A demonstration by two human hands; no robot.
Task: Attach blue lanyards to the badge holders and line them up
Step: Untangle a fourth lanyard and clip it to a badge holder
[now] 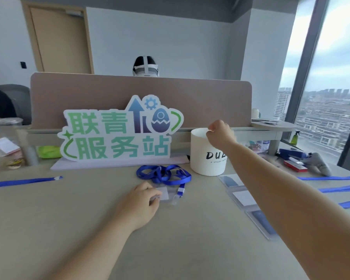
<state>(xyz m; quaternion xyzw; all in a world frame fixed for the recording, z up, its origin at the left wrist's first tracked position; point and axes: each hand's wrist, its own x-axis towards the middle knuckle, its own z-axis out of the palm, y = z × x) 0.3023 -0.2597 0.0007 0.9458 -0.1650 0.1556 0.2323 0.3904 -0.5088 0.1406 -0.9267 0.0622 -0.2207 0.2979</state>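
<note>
A clear badge holder [166, 196] lies at the middle of the table, and my left hand [141, 201] rests on its left end with fingers pressing it. A tangled pile of blue lanyards [163, 173] sits just behind it; one strap's clip [180, 191] reaches the holder's right side. My right hand [220, 135] is raised over the rim of a white round bin [202, 158], fingers pinched together; I cannot tell if anything small is in them. Several finished badge holders [245, 197] lie in a row at the right, their blue straps [339, 187] running off right.
A green and blue standing sign [119, 134] stands behind the lanyard pile against a desk divider [109, 91]. One blue lanyard [24, 181] lies flat at the left. A stapler box and clutter [295, 158] sit at the far right. Another person's head shows behind the divider.
</note>
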